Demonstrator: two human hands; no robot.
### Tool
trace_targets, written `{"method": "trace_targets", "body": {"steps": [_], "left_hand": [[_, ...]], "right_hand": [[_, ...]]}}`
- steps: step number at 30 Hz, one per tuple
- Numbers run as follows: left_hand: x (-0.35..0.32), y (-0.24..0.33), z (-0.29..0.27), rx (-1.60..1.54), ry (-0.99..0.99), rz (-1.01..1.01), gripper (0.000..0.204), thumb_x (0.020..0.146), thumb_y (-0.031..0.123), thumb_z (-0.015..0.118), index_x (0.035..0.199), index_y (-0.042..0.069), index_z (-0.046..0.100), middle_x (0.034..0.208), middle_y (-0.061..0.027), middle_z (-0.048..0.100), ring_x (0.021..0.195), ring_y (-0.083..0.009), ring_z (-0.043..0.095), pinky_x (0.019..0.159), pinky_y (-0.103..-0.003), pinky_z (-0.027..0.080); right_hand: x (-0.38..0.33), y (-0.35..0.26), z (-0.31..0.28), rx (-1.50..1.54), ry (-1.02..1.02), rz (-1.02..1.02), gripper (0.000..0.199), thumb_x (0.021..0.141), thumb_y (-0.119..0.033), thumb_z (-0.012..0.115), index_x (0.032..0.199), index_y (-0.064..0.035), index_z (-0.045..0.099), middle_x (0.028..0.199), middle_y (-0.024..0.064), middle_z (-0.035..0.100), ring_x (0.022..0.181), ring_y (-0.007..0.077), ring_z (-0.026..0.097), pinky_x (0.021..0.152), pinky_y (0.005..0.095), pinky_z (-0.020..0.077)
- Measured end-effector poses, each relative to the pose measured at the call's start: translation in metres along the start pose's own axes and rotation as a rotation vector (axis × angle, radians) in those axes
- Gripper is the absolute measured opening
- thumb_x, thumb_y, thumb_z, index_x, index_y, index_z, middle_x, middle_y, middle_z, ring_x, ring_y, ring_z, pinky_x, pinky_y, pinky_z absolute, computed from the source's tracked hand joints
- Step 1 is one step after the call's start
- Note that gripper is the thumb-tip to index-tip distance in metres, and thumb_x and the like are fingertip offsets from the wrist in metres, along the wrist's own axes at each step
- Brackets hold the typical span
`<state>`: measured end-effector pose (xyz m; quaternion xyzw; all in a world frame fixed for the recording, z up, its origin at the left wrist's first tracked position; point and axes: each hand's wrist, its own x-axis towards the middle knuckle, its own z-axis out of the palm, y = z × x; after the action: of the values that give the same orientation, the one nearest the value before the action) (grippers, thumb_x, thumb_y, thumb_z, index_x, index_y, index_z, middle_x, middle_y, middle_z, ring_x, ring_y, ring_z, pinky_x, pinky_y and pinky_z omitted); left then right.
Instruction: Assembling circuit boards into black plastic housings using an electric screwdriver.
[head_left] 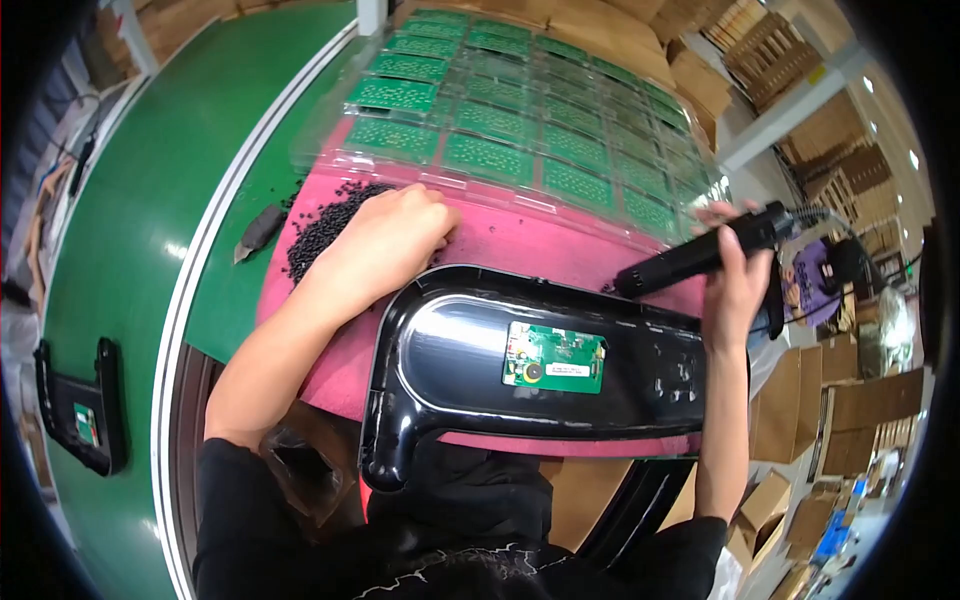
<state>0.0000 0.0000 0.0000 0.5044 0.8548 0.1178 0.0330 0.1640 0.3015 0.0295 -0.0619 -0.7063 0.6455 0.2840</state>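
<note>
My right hand (738, 285) grips a black electric screwdriver (680, 265) lying nearly level, its tip pointing left just above the pink mat (485, 235). A few small dark pieces are by that tip. At the heap of small black screws (325, 228), my left hand (405, 235) is closed with its fingers curled under; what they hold, if anything, is hidden. Between my forearms lies a long glossy black plastic housing (465, 365), its curved end to the left. A green circuit board (553, 350) with a white label and a round part sits in it.
Beyond the mat, clear plastic trays (480, 190) hold rows of green circuit boards (487, 153). A dark lump (262, 230) lies left of the screws. Another black housing (112, 420) rests on the green surface (130, 250) at far left. Cardboard boxes (785, 400) and a person in purple (815, 280) are to the right.
</note>
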Motion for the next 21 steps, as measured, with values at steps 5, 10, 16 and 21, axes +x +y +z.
{"method": "trace_targets", "body": {"steps": [5, 10, 16, 21], "left_hand": [[0.003, 0.0, 0.007, -0.099, 0.311, 0.073, 0.013, 0.079, -0.002, 0.06, 0.092, -0.002, 0.057, 0.089, -0.0166, 0.06, 0.091, -0.0365, 0.058, 0.079, -0.044, 0.047], [0.006, 0.029, -0.013, -0.529, 0.472, 0.203, 0.011, 0.087, 0.002, 0.061, 0.097, -0.002, 0.061, 0.089, -0.0129, 0.065, 0.083, -0.0265, 0.064, 0.073, -0.034, 0.05], [-0.011, 0.064, -0.008, -1.261, -0.036, 0.194, 0.016, 0.08, -0.001, 0.072, 0.095, -0.003, 0.068, 0.092, -0.0062, 0.069, 0.08, -0.01, 0.062, 0.073, -0.024, 0.05], [-0.013, 0.069, -0.008, -1.424, -0.187, 0.151, 0.016, 0.08, -0.004, 0.07, 0.096, -0.005, 0.067, 0.092, -0.0083, 0.068, 0.08, -0.0108, 0.063, 0.075, -0.024, 0.051]], "right_hand": [[-0.012, -0.02, 0.013, 0.344, 0.058, 0.037, 0.04, 0.098, -0.026, 0.051, 0.13, -0.0044, 0.041, 0.092, 0.0083, 0.055, 0.09, 0.0216, 0.053, 0.087, 0.0386, 0.0438], [-0.037, -0.049, 0.03, 0.568, 0.053, -0.358, 0.048, 0.093, -0.047, 0.053, 0.118, -0.0056, 0.051, 0.074, 0.0017, 0.049, 0.068, 0.0141, 0.045, 0.071, 0.0329, 0.0384], [-0.078, -0.085, 0.068, 0.699, -0.028, -0.479, 0.049, 0.088, -0.053, 0.06, 0.107, -0.0093, 0.048, 0.065, 0.0001, 0.049, 0.051, 0.011, 0.047, 0.055, 0.0288, 0.0385], [-0.083, -0.093, 0.088, 0.649, -0.031, -0.539, 0.04, 0.084, -0.039, 0.067, 0.097, -0.0094, 0.043, 0.059, -0.0035, 0.047, 0.047, 0.0077, 0.046, 0.054, 0.0243, 0.0391]]}}
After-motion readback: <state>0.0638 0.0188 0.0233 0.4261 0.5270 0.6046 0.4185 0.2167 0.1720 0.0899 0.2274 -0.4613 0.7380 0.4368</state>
